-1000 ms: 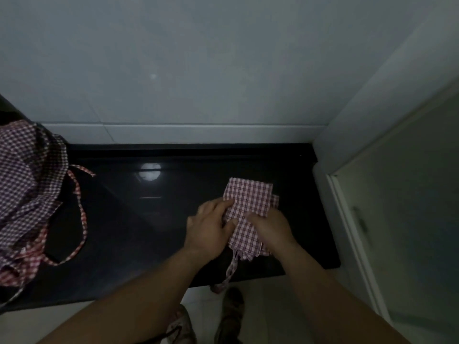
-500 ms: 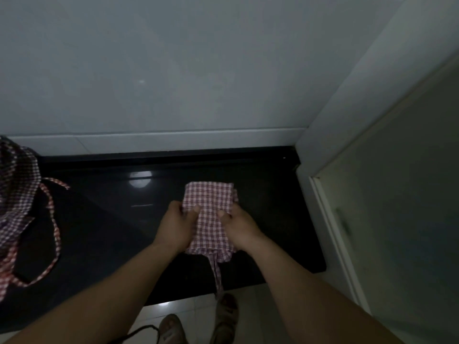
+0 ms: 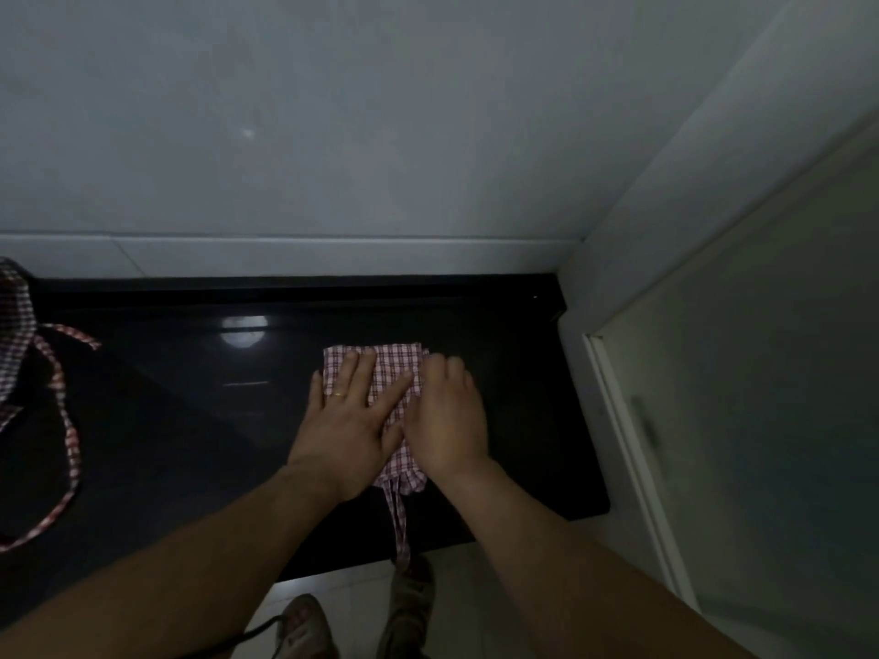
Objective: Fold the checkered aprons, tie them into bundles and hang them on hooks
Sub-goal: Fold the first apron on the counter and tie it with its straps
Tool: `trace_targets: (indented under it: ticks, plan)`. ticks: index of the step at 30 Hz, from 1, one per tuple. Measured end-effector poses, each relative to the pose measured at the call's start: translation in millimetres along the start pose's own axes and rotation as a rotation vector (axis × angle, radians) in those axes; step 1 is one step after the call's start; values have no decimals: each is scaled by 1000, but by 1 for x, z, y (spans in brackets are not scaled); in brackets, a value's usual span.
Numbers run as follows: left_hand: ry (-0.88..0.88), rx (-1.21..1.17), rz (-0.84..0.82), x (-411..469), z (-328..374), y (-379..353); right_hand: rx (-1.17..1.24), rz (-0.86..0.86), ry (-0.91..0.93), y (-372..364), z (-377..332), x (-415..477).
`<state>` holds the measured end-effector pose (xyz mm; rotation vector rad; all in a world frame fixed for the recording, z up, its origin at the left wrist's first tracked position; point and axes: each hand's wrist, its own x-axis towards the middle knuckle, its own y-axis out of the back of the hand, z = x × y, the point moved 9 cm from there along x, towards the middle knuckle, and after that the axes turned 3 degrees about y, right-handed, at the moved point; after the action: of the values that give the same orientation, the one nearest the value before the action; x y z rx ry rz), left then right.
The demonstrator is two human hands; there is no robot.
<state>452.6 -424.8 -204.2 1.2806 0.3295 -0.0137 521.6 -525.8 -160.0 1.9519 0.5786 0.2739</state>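
Observation:
A folded red-and-white checkered apron [image 3: 395, 368] lies flat on the black counter [image 3: 190, 420]. My left hand [image 3: 345, 420] presses on its left half with fingers straight and spread. My right hand [image 3: 447, 416] rests on its right half, fingers bent down over the cloth's right edge. The apron's strap [image 3: 398, 525] trails from under my hands toward me and hangs over the counter's front edge. No hooks are in view.
Another checkered apron [image 3: 14, 335] lies heaped at the counter's far left, its long strap [image 3: 66, 439] looping across the black top. A grey wall rises behind. A pale door or panel [image 3: 742, 420] stands at the right. My feet [image 3: 409, 606] show below the counter.
Both hands let go of the apron's sides and now lie on top of it. The apron sits flat and squared on the counter.

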Motion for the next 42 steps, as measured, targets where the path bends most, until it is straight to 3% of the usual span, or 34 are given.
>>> trace_targets:
  ticks: [3, 8, 19, 25, 28, 31, 33, 38, 42]
  plan:
    - [-3, 1, 8, 1, 2, -2, 94, -159, 110, -19, -12, 4]
    - [12, -79, 80, 0, -2, -2, 416, -346, -150, -30, 14, 26]
    - [-27, -29, 149, 4, -12, 17, 312, -337, -110, -40, 12, 27]
    - [12, 2, 188, -19, -34, 19, 420, -436, -92, -50, -10, 18]
    - [8, -16, 169, -17, -32, 14, 324, -370, -33, -38, -24, 22]
    - [23, -36, 75, -11, -28, 2, 78, -180, 228, -22, -57, 16]
    - [46, -4, 49, -6, -28, -1, 26, -212, 310, -30, -64, 7]
    - [67, -32, 61, 8, -32, 1, 29, -363, 308, -50, -46, 8]
    - [57, -206, 93, 15, -44, 7, -15, -312, 320, -43, -46, 36]
